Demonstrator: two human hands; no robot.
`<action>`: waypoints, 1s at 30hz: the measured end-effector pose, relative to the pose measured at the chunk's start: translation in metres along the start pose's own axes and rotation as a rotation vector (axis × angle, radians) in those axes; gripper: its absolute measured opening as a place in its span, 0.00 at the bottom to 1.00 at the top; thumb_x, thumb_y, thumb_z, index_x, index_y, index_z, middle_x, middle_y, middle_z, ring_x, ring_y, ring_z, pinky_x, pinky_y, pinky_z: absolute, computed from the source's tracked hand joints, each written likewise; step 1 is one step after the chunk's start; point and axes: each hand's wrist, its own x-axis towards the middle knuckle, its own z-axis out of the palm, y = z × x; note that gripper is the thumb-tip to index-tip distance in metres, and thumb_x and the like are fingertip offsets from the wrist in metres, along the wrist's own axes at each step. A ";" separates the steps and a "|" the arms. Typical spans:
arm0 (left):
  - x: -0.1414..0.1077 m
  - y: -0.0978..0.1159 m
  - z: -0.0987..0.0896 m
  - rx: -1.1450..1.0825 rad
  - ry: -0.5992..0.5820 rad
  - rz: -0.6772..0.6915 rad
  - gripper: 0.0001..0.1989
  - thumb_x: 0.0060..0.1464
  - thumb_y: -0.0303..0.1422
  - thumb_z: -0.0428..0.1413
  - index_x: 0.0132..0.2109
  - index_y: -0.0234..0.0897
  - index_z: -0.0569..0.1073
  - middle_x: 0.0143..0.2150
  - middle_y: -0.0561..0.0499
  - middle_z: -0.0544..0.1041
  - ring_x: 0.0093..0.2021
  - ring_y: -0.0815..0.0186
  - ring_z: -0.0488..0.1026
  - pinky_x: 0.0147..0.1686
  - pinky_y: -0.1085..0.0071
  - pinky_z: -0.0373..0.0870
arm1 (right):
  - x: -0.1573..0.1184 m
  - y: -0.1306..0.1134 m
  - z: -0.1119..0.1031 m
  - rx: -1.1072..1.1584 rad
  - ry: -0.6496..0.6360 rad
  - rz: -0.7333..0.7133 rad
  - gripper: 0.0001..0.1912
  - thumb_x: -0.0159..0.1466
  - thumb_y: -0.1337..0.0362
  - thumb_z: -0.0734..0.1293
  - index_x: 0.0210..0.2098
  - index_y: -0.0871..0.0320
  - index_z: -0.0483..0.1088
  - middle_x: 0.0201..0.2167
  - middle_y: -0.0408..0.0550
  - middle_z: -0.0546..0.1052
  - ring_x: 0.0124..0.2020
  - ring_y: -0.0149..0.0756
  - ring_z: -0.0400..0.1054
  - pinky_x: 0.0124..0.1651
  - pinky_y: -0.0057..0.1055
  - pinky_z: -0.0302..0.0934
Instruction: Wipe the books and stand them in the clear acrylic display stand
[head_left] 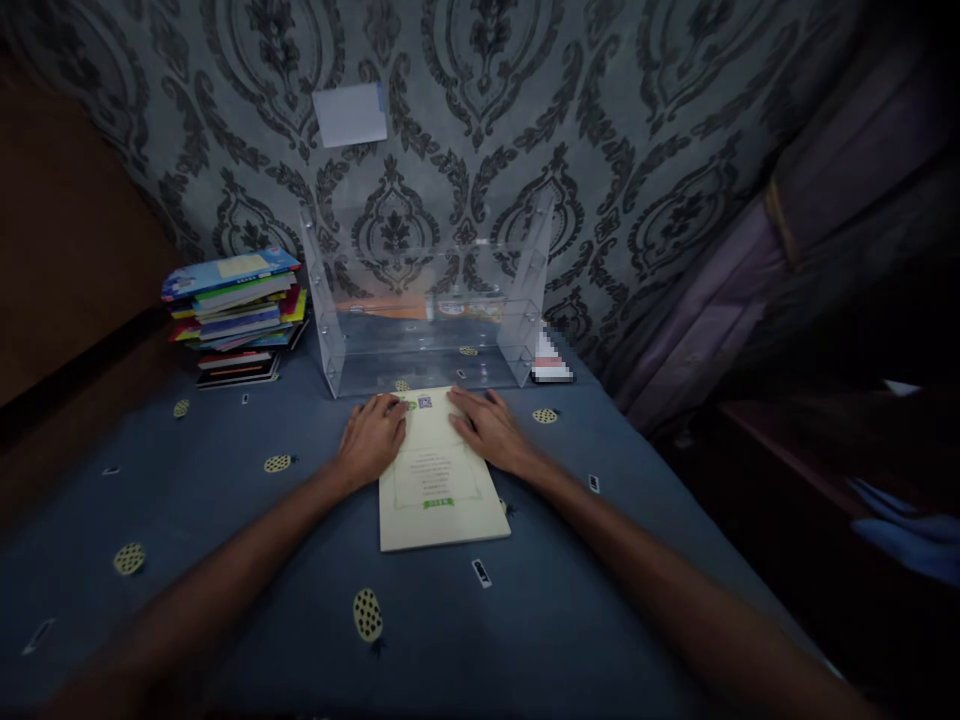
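Note:
A thin cream-coloured book [435,470] lies flat on the cloth in front of me. Small printed text, a green label and a square code show on its cover, with the text upside down to me. At the book's upper left edge is my left hand [373,437], its fingers bent and close together over the corner. My right hand [489,430] rests on the upper right edge, fingers spread, fingertips touching the cover. Just beyond the book's far end stands a clear plastic rack [420,345] with a see-through shelf.
A stack of books [240,315] stands at the back left. A blurred white item [551,358] sits right of the rack. The blue pineapple-print cloth [262,580] ends at a right edge near a tied curtain [720,220]. Patterned wallpaper [480,180] rises behind.

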 end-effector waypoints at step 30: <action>-0.049 0.060 -0.014 -0.286 -0.280 0.751 0.20 0.70 0.32 0.47 0.65 0.49 0.68 0.71 0.46 0.64 0.71 0.58 0.59 0.71 0.47 0.45 | 0.000 0.017 0.003 0.089 0.039 -0.033 0.24 0.69 0.63 0.58 0.63 0.59 0.66 0.66 0.54 0.68 0.67 0.45 0.62 0.69 0.50 0.52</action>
